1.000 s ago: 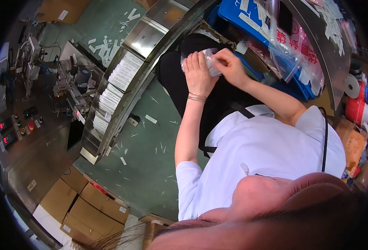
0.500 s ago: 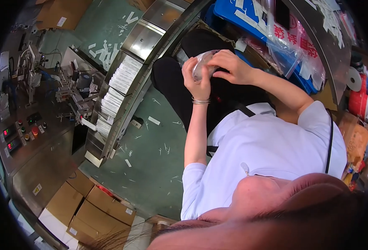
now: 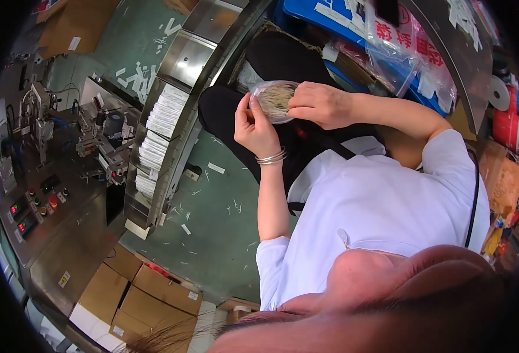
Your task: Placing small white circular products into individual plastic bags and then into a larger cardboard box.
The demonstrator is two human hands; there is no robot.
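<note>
A round clear plastic pack full of thin, pale, toothpick-like sticks is held above my dark-trousered lap. My left hand grips its left edge, thumb on top, with metal bangles on the wrist. On the opposite side, the bent fingers of my right hand press together against the pack's right edge and the stick ends. Whether those fingers pinch the plastic or some sticks is hidden. Both forearms are bare below white sleeves.
Left of my knees runs a metal chute holding stacked white paper packets. Beyond it stands a machine with a control panel. A blue bin and plastic bags lie at upper right. Cartons sit at lower left; scraps litter the green floor.
The hands and pack have shifted slightly left. My right hand has turned over and closed at the pack's right edge. The sticks, mostly covered before, now show plainly.
</note>
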